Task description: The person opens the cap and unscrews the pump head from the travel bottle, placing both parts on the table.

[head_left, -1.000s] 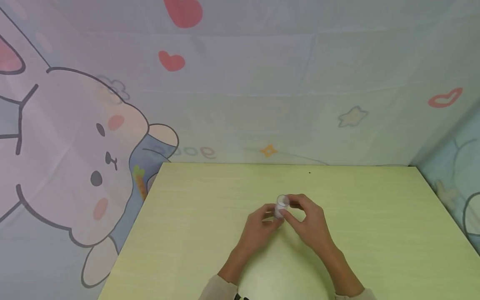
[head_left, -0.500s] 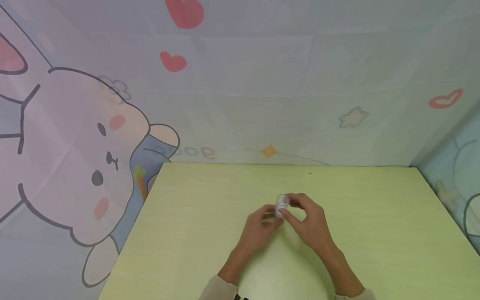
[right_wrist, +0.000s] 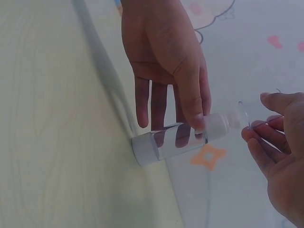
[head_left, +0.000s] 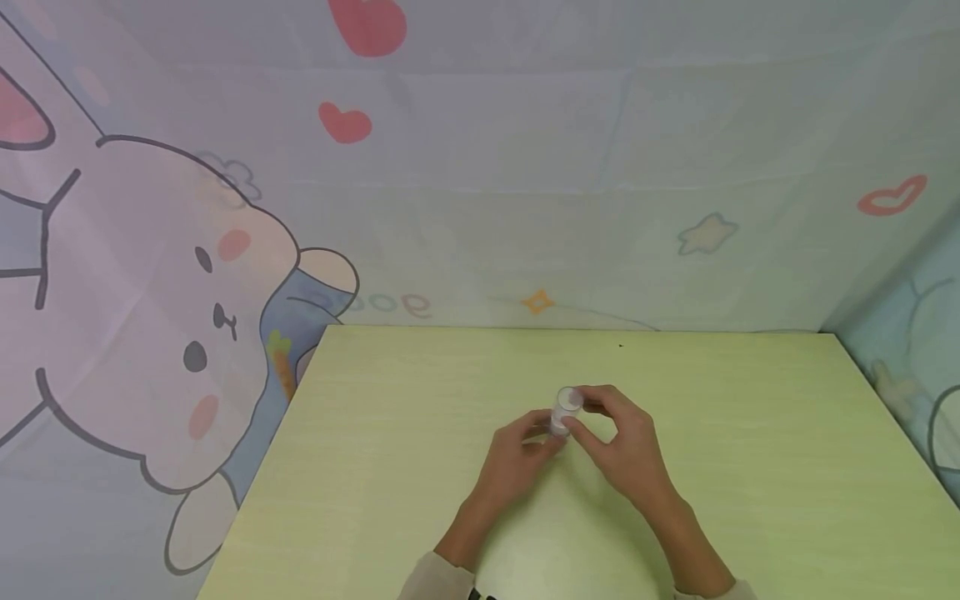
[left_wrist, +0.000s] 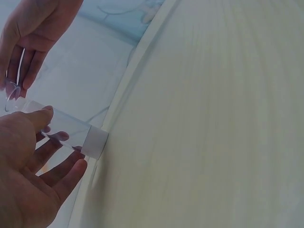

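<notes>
A cartoon-bunny backdrop (head_left: 525,167) can be seen behind the table (head_left: 735,467), and from the head view the clear bottle (right_wrist: 167,145) is mostly blocked by fingers and cap. It's held upright by the left hand (head_left: 516,458), thumb opposite fingers; the clear cap (right_wrist: 255,113) is pinched by the right hand (head_left: 628,450) (open end down) right by the white neck (right_wrist: 218,125).

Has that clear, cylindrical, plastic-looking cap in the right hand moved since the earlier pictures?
Yes, slightly: in the head view, the cap and right hand have shifted rightward against the orange four-pointed printed star.
</notes>
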`<state>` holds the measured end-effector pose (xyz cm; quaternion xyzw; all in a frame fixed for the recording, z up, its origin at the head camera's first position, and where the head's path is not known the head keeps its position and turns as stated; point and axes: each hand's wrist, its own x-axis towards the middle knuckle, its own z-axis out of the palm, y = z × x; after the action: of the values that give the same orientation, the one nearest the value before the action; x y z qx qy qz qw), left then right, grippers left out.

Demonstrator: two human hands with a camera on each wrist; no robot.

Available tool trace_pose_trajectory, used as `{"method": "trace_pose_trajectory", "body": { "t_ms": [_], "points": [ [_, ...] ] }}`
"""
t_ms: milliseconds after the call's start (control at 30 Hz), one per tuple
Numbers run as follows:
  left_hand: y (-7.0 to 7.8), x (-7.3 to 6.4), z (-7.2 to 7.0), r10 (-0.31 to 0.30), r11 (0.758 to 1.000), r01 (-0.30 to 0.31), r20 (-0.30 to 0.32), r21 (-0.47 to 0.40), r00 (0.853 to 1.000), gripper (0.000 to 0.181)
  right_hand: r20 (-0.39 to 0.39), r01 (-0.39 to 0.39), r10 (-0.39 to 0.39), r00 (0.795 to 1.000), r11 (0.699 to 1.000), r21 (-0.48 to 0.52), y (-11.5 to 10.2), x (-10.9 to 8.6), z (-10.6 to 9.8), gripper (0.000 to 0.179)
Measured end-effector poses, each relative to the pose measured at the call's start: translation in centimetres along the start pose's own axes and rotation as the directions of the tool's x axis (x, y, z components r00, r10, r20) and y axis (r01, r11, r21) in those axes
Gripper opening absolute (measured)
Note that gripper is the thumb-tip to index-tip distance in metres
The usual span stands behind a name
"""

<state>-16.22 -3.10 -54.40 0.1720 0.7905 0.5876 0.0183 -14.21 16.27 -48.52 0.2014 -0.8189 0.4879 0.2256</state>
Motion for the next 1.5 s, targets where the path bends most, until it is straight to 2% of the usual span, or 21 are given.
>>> {"method": "trace_pose_trajectory", "body": {
  "t_ms": [567, 933, 1200, 1500],
  "points": [
    [0.3, 0.0, 0.0, -0.006, 1.000, 0.007, 0.019, -0.023, 1.000, 0.033, -0.036, 0.041, -0.042, 0.998, 0.999, -0.022, 0.3, -0.2, -0.8, 0.038],
    [0.1, 0.1, 0.1, -0.001, 1.000, 0.001, 0.009, 0.001, 1.000, 0.033, -0.037, 0.007, -0.009, 0.999, 0.999, -0.053, 0.2, -0.2, -1.5, 0.039],
    [0.2, -0.1, 0.1, 0.002, 0.999, -0.002, 0.008, 0.052, 1.000, 0.034, -0.053, 0.017, -0.020, 0.998, 0.999, -0.046, 0.4, -0.2, -1.6, 0.040],
    [0.2, -0.2, 0.0, 0.002, 0.999, -0.002, -0.006, 0.040, 1.000, 0.033, -0.051, 0.003, -0.005, 0.999, 0.999, -0.046, 0.6, -0.4, -1.7, 0.039]
  ]
}}
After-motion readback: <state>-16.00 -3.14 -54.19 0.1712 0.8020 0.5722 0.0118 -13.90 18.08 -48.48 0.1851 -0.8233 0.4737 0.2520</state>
